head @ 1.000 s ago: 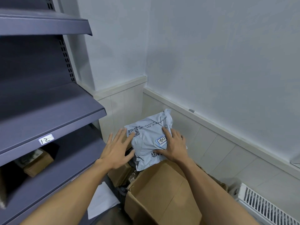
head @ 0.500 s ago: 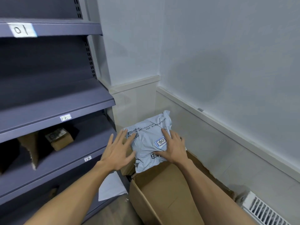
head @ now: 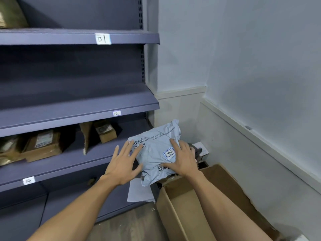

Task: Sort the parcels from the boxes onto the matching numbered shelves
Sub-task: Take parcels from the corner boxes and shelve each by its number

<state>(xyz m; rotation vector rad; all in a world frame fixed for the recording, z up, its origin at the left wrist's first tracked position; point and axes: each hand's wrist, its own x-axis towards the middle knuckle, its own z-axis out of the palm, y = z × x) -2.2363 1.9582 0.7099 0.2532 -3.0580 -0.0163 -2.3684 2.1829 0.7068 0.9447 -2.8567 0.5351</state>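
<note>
CORNER OF THE STOCKROOM: You have a grey parcel [head: 154, 153] up off the open cardboard box [head: 171, 216], in the gap between the box and the end of the shelves [head: 78, 110].

Your right hand [head: 184, 160] lies spread on the parcel's face, palm down. The thumb is stretched along its lower part and the outer fingers drape over its right edge. Whether they hook underneath cannot be told. Your left hand [head: 121, 164] is splayed wide and holds nothing, with only its fingertips touching the parcel's left edge beside the printed code.

The parcel's long axis runs away from you, near end low and far end raised toward the wall. Its handwritten label [head: 169, 153] sits upside down just left of your right index finger and appears to read 04.

The shelving stands entirely to the left of the parcel, so your left hand is the nearer one to it while your right bears most of the contact. The shelf tags in view read 01 [head: 102, 39], 12 [head: 116, 113] and what looks like 14 [head: 28, 180]. None shows 04.

By that reading, the next move is a carry leftward along the rack. The soft bag would be best steadied from both sides, and the matching shelf has yet to be found.
</note>
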